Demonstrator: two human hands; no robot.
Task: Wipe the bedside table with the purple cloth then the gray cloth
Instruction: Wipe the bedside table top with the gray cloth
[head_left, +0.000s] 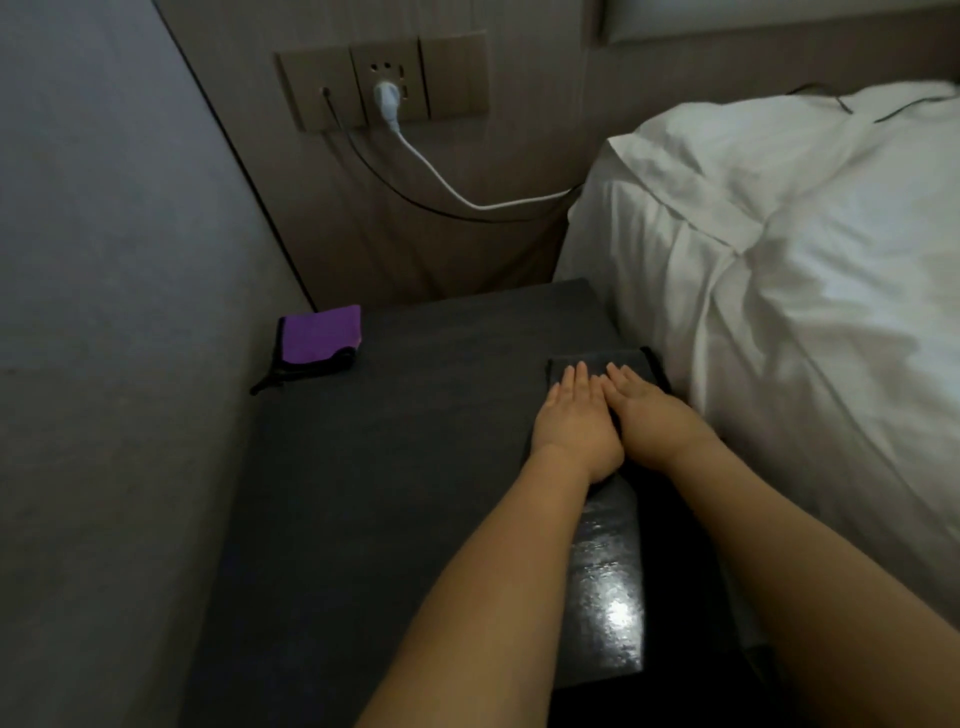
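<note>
The dark bedside table (415, 426) fills the middle of the view. A folded purple cloth (322, 336) with a black border lies at its far left corner, against the wall. A gray cloth (605, 360) lies near the table's right edge, beside the bed. My left hand (575, 418) and my right hand (650, 410) rest side by side on the gray cloth, palms down and fingers together, pressing it flat on the tabletop. Most of the cloth is hidden under my hands.
A bed with white bedding (779, 270) borders the table on the right. A gray wall (104, 312) closes the left side. Behind the table, a socket panel (382, 80) holds a white plug; a white cable (441, 182) and a black one run toward the bed.
</note>
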